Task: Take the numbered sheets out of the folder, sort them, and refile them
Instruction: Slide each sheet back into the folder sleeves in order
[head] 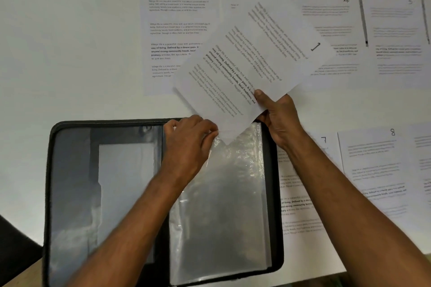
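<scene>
while the right hand (pixel 279 114) grips sheet 1 (pixel 245 65) and the left hand (pixel 189 137) pinches the plastic sleeve (pixel 224 193) open, a skewed corner could crumple.

Sheet 1 (pixel 251 60) covers nearly all of a sheet beneath it (pixel 229 10) near the tabletop's far edge — that sheet's number is hidden. Sheet 5 (pixel 396 39) and sheet 8 (pixel 377 170) show blurred, unreadable body text, and further sheets (pixel 425 158) are cut off by the right picture edge. Sheet 7 (pixel 300 193) is partly hidden by the right forearm (pixel 338 189) and the folder (pixel 70 182) — the folder's near-left corner is cut off.
</scene>
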Action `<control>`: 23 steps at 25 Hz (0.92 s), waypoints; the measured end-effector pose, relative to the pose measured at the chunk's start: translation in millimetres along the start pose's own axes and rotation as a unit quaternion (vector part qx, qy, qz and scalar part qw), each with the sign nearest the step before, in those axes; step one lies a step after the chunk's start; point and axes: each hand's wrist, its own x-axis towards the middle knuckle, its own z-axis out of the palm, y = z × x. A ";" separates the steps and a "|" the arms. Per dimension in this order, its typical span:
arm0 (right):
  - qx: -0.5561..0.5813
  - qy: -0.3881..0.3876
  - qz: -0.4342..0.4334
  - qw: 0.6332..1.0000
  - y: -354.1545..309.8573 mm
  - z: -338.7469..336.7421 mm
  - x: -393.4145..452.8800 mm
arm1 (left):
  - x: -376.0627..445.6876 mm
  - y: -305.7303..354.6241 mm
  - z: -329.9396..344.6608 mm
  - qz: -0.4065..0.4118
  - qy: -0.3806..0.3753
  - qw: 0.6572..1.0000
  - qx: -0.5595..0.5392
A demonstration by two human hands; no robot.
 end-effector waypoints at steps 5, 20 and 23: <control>-0.052 -0.073 0.031 0.996 -5.7 -2.0 11.5 | 4.6 0.3 2.2 -0.018 -0.004 1.000 -0.005; -0.165 -0.158 0.000 0.973 -0.1 -19.3 33.2 | 7.8 -20.6 -12.4 -0.032 -0.040 0.997 0.054; -0.197 -0.158 -0.008 0.968 -5.8 -18.9 35.5 | 8.3 -29.0 -22.1 -0.042 -0.048 0.995 0.079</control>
